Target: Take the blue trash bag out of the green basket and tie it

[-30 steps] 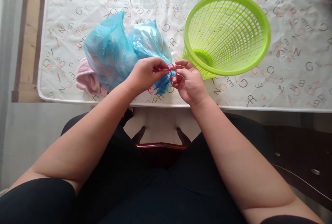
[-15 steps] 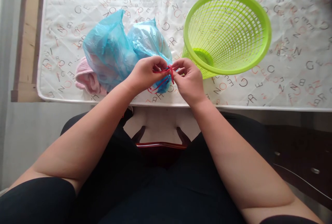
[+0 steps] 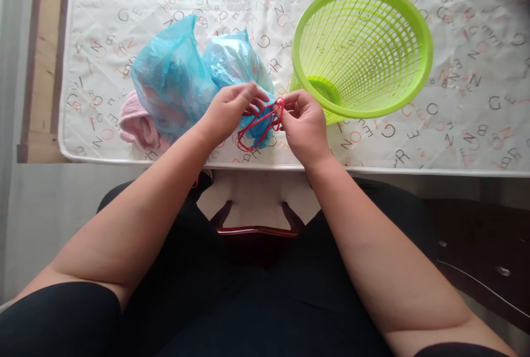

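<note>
Nearest the camera, two bare forearms extend from dark-clothed legs toward the edge of a mattress point(image 3: 455, 142) printed with scattered letters; between the knees, the reddish-brown edge of a chair seat point(image 3: 256, 231) shows. At the mattress's near edge the left hand point(image 3: 229, 111) and the right hand point(image 3: 304, 125) sit close together, almost touching; both pinch a thin red string point(image 3: 260, 122), the right hand's fingertips closed on a small tangle at its upper end, the left hand's fingers closed on a strand just beside it; the slack hangs in loops below and between the hands. Directly behind the hands lies a blue plastic bag point(image 3: 182, 78), crumpled into two bulges, the string lying across its near corner; whether the string is fastened to the bag cannot be told. A pink cloth point(image 3: 136, 122) shows from under the bag's left side. To the right, beyond the right hand, a green slotted basket point(image 3: 418, 31) lies tipped on its side, open mouth toward the camera. At far left, a wooden frame point(image 3: 45, 42) borders the mattress.
</note>
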A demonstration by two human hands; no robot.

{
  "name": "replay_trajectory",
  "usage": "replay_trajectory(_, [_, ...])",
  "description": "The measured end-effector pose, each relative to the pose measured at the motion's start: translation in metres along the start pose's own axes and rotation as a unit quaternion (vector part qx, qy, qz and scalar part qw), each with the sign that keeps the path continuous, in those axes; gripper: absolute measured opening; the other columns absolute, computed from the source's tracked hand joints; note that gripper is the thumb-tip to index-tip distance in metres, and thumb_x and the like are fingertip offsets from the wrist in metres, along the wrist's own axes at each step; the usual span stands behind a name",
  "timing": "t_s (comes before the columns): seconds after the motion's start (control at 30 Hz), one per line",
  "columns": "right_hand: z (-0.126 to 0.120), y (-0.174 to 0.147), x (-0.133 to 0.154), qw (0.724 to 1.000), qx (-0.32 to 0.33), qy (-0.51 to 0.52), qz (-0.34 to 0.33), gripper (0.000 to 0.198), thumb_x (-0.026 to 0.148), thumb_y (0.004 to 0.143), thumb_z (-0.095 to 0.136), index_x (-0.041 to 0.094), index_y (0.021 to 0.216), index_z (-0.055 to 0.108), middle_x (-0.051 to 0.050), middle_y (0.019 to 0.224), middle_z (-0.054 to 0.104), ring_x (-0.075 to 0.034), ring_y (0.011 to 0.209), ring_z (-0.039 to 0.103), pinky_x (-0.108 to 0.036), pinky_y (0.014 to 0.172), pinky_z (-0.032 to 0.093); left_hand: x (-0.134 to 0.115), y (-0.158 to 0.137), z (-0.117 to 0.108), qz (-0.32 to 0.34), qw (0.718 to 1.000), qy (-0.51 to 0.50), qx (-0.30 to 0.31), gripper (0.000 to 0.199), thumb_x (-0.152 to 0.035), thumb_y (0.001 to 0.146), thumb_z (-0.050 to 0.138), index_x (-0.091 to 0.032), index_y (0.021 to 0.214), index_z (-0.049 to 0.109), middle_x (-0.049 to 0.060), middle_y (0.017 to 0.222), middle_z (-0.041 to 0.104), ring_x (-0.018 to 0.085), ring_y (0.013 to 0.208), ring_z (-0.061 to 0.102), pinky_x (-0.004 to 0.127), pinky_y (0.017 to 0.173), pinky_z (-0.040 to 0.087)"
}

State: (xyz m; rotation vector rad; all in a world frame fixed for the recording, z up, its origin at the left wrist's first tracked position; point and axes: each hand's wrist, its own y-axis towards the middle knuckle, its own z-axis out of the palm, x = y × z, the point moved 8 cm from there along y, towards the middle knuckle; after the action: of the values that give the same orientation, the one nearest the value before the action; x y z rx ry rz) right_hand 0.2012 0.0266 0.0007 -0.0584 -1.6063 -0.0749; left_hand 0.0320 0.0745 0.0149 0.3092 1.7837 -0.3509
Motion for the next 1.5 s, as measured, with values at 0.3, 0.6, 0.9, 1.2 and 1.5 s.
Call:
replay_trajectory(0.3, [0.006, -0.001, -0.004, 0.999, 0.032, -0.015, 0.013, 0.039, 0.061, 0.095, 0.083, 0.026, 0.098, 0.067, 0.001, 0.096, 0.071, -0.012, 0.074, 0.062, -0.029, 0.066, 0.056, -0.003, -0.002, 0.005, 0.032, 0.996, 0.085, -0.002, 0.026, -0.043, 0.093, 0.086, -0.018, 0.097, 0.080, 0.006, 0.086, 0.078, 0.018, 0.081, 0.073, 0.031, 0.072, 0.060])
replay_trajectory(0.6, [-0.004, -0.013, 0.032, 0.991, -0.018, -0.115, -0.072, 0.016, 0.044, 0.105, 0.071, 0.028, 0.105, 0.071, -0.004, 0.108, 0.071, -0.020, 0.097, 0.067, -0.036, 0.085, 0.061, -0.012, -0.004, -0.002, 0.083, 0.974, 0.205, -0.050, 0.013, -0.029, 0.088, 0.082, -0.021, 0.084, 0.072, 0.002, 0.076, 0.072, 0.019, 0.081, 0.069, 0.033, 0.075, 0.058])
replay_trajectory(0.9, [0.002, -0.015, 0.034, 0.970, 0.013, -0.200, -0.134, 0.011, 0.032, 0.105, 0.068, 0.028, 0.103, 0.077, -0.008, 0.111, 0.072, -0.027, 0.113, 0.070, -0.047, 0.107, 0.059, -0.018, -0.006, 0.003, 0.104, 0.968, 0.227, -0.039, 0.009, -0.024, 0.085, 0.080, -0.022, 0.081, 0.072, 0.002, 0.077, 0.071, 0.020, 0.082, 0.070, 0.035, 0.079, 0.058])
replay_trajectory(1.2, [0.001, -0.012, 0.029, 0.974, 0.004, -0.198, -0.112, 0.009, 0.026, 0.099, 0.068, 0.026, 0.092, 0.074, -0.007, 0.102, 0.072, -0.026, 0.105, 0.070, -0.048, 0.108, 0.057, -0.027, -0.011, 0.006, 0.137, 0.961, 0.240, -0.015, 0.006, -0.020, 0.084, 0.077, -0.024, 0.081, 0.074, 0.002, 0.080, 0.072, 0.019, 0.079, 0.069, 0.036, 0.079, 0.057])
replay_trajectory(1.5, [-0.006, -0.004, 0.002, 0.996, -0.042, -0.073, 0.002, 0.009, 0.030, 0.094, 0.073, 0.025, 0.087, 0.068, 0.001, 0.083, 0.068, -0.015, 0.073, 0.060, -0.033, 0.075, 0.056, -0.018, -0.010, 0.007, 0.122, 0.960, 0.251, 0.006, 0.006, -0.022, 0.085, 0.078, -0.023, 0.082, 0.072, 0.003, 0.085, 0.073, 0.020, 0.081, 0.070, 0.036, 0.081, 0.058])
